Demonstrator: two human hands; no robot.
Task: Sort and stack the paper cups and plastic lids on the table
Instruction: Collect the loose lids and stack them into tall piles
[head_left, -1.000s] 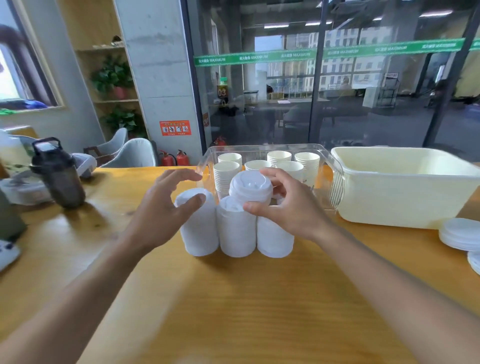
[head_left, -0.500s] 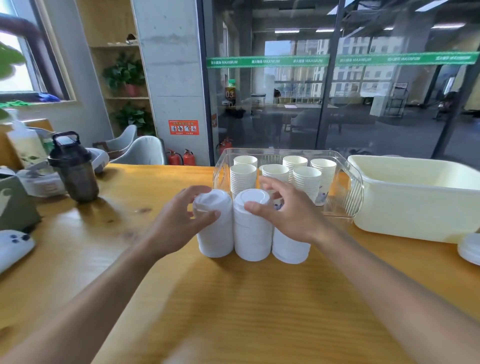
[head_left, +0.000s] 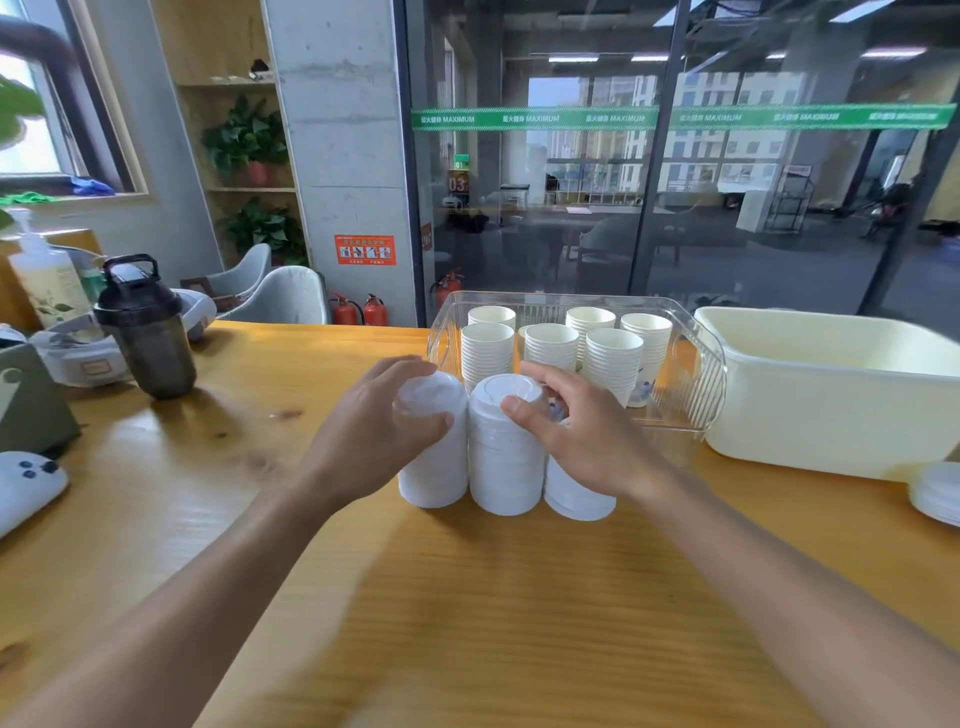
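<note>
Three stacks of white plastic lids stand side by side on the wooden table (head_left: 519, 597). My left hand (head_left: 374, 431) curls round the top of the left lid stack (head_left: 434, 473), thumb in front. My right hand (head_left: 587, 436) pinches the top lid of the middle lid stack (head_left: 506, 467) between thumb and fingers and hides the top of the right lid stack (head_left: 576, 499). Just behind them, a clear plastic bin (head_left: 709, 379) holds several stacks of paper cups (head_left: 550, 348).
A cream tub (head_left: 831, 405) sits right of the clear bin, with loose lids (head_left: 937, 493) at the table's right edge. On the left stand a dark shaker bottle (head_left: 148, 332), a pump bottle (head_left: 44, 275), a grey-green box (head_left: 26, 410) and a white controller (head_left: 26, 483).
My right hand has brought a lid down onto the middle stack and keeps hold of it. My left hand has closed round the top of the left stack.
</note>
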